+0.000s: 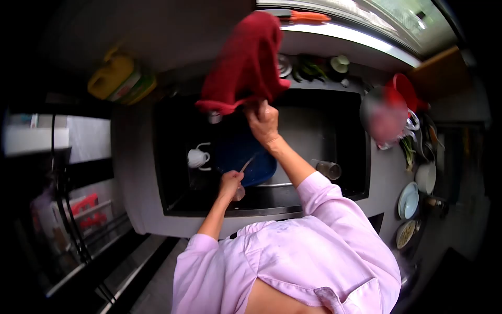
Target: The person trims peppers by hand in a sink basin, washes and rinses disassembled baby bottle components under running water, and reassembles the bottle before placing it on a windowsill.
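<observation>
My left hand [230,183] is closed around a thin utensil [247,164], whose tip points up and right over the blue basin [261,166] in the sink. A small clear pinkish cup [239,193] shows just below this hand; whether the fingers touch it is unclear. My right hand [263,121] is closed at the lower edge of a red cloth [243,60], which drapes over the tap [215,117]. What its fingers grip is hidden. Left of the basin is a white cup [197,158].
A glass [329,170] lies in the sink's right part. An orange-handled knife [308,17] rests on the windowsill. A yellow jug [117,78] stands at the left. Along the right counter are a red bowl [401,90] and light-blue dishes [408,200].
</observation>
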